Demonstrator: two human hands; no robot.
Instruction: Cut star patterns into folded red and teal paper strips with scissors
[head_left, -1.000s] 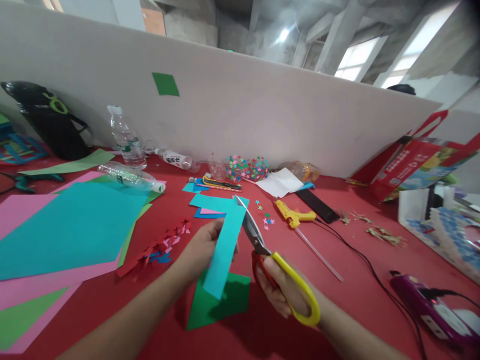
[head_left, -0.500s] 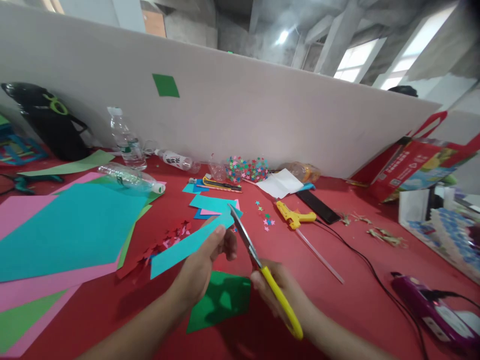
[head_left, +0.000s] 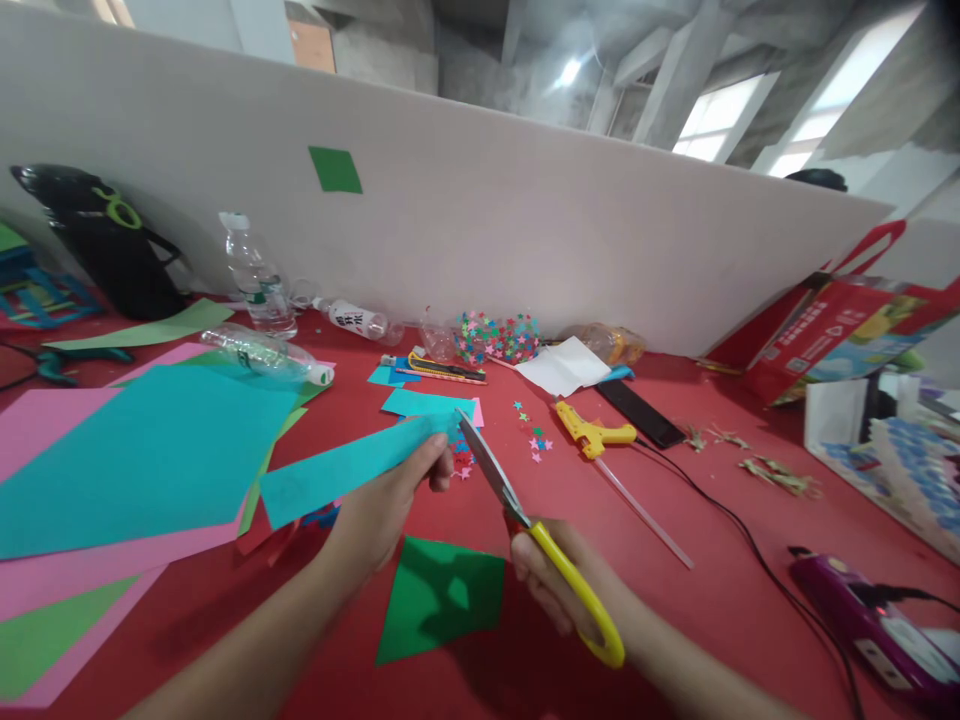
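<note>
Head view: the left hand (head_left: 375,515) has its grip pinched shut on one end of a long blue paper strip (head_left: 337,475), thumb on top and fingers beneath. The strip is lifted off the red desk (head_left: 675,600) and runs out to the left over the pink and blue sheets (head_left: 142,455). Holding it near the right end probably keeps that end stiff and level where the blades meet it. The right hand (head_left: 559,585) has its grip closed through the yellow handles of the scissors (head_left: 534,530), which point up and away so that their tips sit right at the held end of the strip. The blades look almost closed, though the angle makes this hard to judge. The strip is plain turquoise, thin and flat, with a straight long edge and a slight sag along its free length. A green paper square (head_left: 442,595) lies flat on the desk below and between the two hands. Farther off, a yellow glue gun (head_left: 592,432) rests near some scattered little paper stars (head_left: 534,437).
</note>
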